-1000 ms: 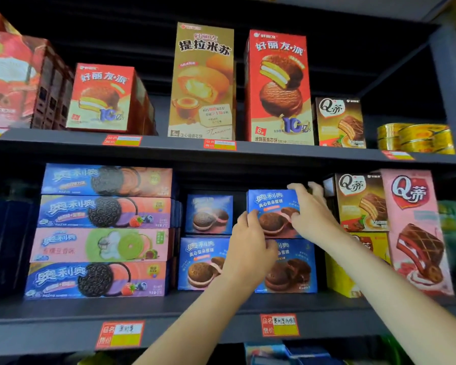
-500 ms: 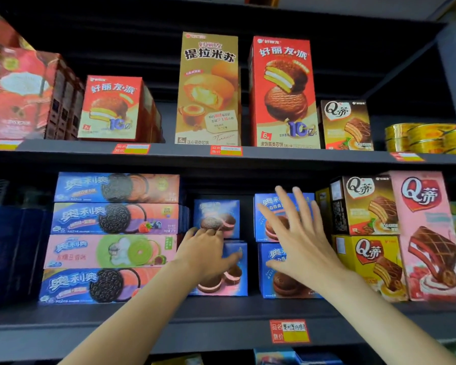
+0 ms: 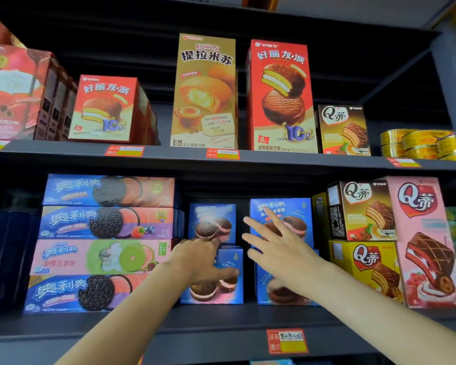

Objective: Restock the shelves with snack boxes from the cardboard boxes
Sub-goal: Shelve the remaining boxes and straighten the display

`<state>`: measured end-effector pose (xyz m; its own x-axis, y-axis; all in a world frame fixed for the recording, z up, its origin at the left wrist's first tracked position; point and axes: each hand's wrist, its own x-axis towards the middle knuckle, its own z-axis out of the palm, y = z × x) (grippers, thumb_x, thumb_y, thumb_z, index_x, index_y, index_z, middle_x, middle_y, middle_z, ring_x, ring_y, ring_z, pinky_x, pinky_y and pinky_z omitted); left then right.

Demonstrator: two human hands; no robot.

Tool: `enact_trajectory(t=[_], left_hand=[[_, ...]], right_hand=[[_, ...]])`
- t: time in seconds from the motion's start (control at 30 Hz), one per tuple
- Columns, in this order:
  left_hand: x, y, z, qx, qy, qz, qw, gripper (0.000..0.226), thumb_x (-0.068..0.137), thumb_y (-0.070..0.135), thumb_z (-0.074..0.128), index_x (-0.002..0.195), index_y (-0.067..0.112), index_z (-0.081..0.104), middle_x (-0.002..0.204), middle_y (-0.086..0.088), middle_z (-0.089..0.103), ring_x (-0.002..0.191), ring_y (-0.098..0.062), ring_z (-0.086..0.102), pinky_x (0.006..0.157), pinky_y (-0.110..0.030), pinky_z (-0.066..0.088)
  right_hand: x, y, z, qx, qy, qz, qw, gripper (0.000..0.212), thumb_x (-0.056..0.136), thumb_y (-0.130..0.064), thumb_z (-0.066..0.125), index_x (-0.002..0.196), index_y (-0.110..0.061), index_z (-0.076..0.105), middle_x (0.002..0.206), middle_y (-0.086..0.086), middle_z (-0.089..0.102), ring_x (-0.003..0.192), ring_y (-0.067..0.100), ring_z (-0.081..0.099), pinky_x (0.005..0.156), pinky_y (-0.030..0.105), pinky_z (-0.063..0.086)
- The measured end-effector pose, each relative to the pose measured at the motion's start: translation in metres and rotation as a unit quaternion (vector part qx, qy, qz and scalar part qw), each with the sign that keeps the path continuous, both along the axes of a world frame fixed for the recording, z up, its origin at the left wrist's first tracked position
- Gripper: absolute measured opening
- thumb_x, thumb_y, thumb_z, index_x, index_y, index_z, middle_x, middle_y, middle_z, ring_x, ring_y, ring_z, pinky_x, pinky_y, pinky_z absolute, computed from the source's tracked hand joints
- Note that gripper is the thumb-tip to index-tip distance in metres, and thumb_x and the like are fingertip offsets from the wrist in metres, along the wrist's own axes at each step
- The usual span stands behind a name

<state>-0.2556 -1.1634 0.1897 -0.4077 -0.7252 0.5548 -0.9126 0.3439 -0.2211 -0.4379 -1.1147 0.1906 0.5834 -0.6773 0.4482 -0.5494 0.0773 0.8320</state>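
Four blue sandwich-pie boxes stand in two stacks of two on the lower shelf [image 3: 221, 321]. My left hand [image 3: 200, 259] rests against the top front of the lower left blue box [image 3: 213, 291], thumb stretched to the right across its face, just under the upper left blue box [image 3: 212, 219]. My right hand [image 3: 282, 254] is held flat with fingers spread in front of the upper right blue box [image 3: 298, 212], above the lower right blue box [image 3: 266, 293]. It grips nothing. No cardboard box is in view.
Long Oreo boxes [image 3: 106, 241] are stacked at the left, yellow and brown Q boxes [image 3: 363, 212] and a pink Q box [image 3: 427, 241] at the right. The upper shelf [image 3: 274, 157] carries red and gold pie boxes and gold tins [image 3: 421, 143].
A second ago both hands held the upper right blue box. They let it go; my left hand moved down-left to the lower left box and my right hand opened wide.
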Motion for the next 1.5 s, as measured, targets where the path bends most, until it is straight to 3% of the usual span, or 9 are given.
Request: enact_trajectory(t=[0.23,0.4,0.5,0.63,0.8,0.97,1.07,1.23,1.5], left_hand=[[0.006,0.002,-0.003,-0.027,-0.008,-0.018,0.999,0.073,0.079,0.074,0.040,0.125,0.017,0.044,0.117,-0.003,0.059,0.109,-0.025,0.056,0.091,-0.036,0.040],[0.010,0.011,-0.003,-0.042,0.009,-0.039,0.998,0.073,0.080,0.074,0.036,0.124,0.017,0.047,0.120,-0.003,0.058,0.112,-0.025,0.054,0.092,-0.036,0.039],[0.014,0.008,0.005,0.002,0.118,-0.118,0.986,0.083,0.074,0.081,0.025,0.128,0.022,0.049,0.128,0.001,0.056,0.118,-0.022,0.053,0.099,-0.036,0.042],[0.019,0.006,0.012,-0.046,0.153,-0.139,0.977,0.051,0.092,0.054,0.035,0.116,0.015,0.058,0.114,-0.006,0.064,0.105,-0.025,0.058,0.087,-0.034,0.045],[0.023,0.016,-0.009,-0.121,-0.002,-0.061,0.991,0.052,0.096,0.054,0.025,0.107,0.013,0.055,0.110,-0.007,0.062,0.105,-0.027,0.055,0.089,-0.032,0.036],[0.026,0.012,-0.018,-0.159,-0.027,-0.074,0.984,0.075,0.085,0.059,-0.001,0.117,0.016,0.051,0.116,-0.003,0.061,0.108,-0.022,0.054,0.095,-0.029,0.033],[0.026,0.009,-0.019,-0.171,-0.023,-0.090,0.981,0.083,0.075,0.059,-0.010,0.110,0.017,0.052,0.111,-0.003,0.063,0.104,-0.022,0.056,0.094,-0.029,0.035],[0.026,0.007,-0.017,-0.174,-0.013,-0.104,0.979,0.090,0.066,0.057,-0.015,0.108,0.016,0.053,0.109,-0.002,0.063,0.102,-0.021,0.056,0.092,-0.027,0.035],[0.028,0.007,-0.018,-0.186,-0.008,-0.115,0.976,0.090,0.068,0.058,-0.014,0.111,0.016,0.053,0.106,-0.001,0.064,0.101,-0.020,0.057,0.093,-0.027,0.036]], right_hand=[[0.002,0.000,0.002,-0.020,0.003,-0.028,0.999,0.032,0.079,-0.017,0.068,0.111,-0.015,0.065,0.132,0.013,0.052,0.140,0.035,0.027,0.102,0.057,-0.017],[0.000,-0.004,0.005,0.027,-0.035,-0.027,0.999,0.040,0.092,-0.007,0.047,0.132,-0.008,0.047,0.144,0.017,0.034,0.145,0.032,0.008,0.098,0.051,-0.028],[0.009,-0.008,0.009,0.071,-0.149,0.067,0.984,0.038,0.093,-0.010,0.046,0.131,-0.011,0.046,0.141,0.009,0.035,0.142,0.026,0.018,0.116,0.035,-0.009],[0.036,-0.014,0.034,0.091,-0.342,0.217,0.910,0.035,0.094,-0.002,0.040,0.125,-0.012,0.051,0.130,0.002,0.045,0.123,0.020,0.040,0.101,0.023,0.026],[0.063,-0.052,0.052,0.152,-0.424,0.160,0.878,0.058,0.097,-0.021,0.047,0.148,-0.021,0.020,0.155,0.004,0.012,0.136,0.035,0.024,0.110,0.042,0.029],[0.076,-0.089,0.051,0.129,-0.463,0.083,0.873,0.077,0.094,-0.029,0.051,0.151,-0.020,0.000,0.158,0.004,-0.008,0.143,0.038,0.000,0.113,0.052,0.016],[0.081,-0.093,0.044,0.105,-0.457,0.073,0.880,0.078,0.093,-0.036,0.052,0.150,-0.012,0.004,0.157,0.007,0.005,0.143,0.038,0.000,0.113,0.052,0.013],[0.084,-0.082,0.046,0.032,-0.441,0.115,0.890,0.066,0.088,-0.040,0.058,0.139,-0.007,0.031,0.144,0.014,0.018,0.128,0.040,0.026,0.107,0.049,0.031],[0.079,-0.067,0.058,0.090,-0.476,0.150,0.862,0.085,0.066,-0.061,0.072,0.127,-0.016,0.034,0.135,0.012,0.027,0.118,0.037,0.038,0.091,0.044,0.041]])
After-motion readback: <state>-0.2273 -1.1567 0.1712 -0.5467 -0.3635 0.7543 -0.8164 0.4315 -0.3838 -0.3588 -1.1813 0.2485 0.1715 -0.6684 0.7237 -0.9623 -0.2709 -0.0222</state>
